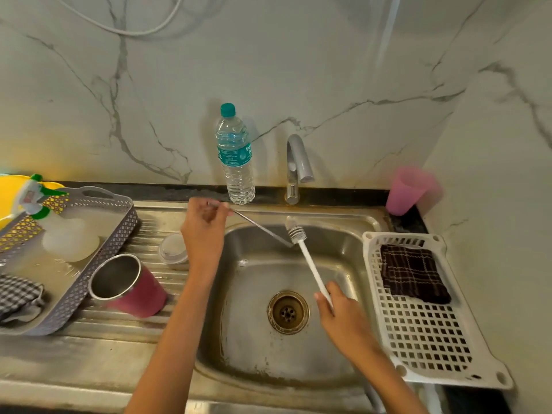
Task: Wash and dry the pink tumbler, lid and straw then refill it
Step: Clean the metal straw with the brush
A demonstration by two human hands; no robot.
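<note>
My left hand (204, 231) pinches the upper end of a thin metal straw (257, 227), which slants down over the sink basin (343, 243). My right hand (334, 306) grips the white handle of a straw brush (304, 255); its bristled tip meets the straw's lower end. The pink tumbler (131, 288) with a steel inside lies tilted on the draining board, its mouth facing left. A clear lid (173, 249) rests on the board just behind my left wrist.
A water bottle (236, 156) stands behind the sink, left of the tap (297, 165). A grey basket (98, 249) holds cloths and a spray bottle (33, 195) at left. At right are a white rack (430, 339) with a dark cloth (413, 273) and a pink plastic cup (406, 189).
</note>
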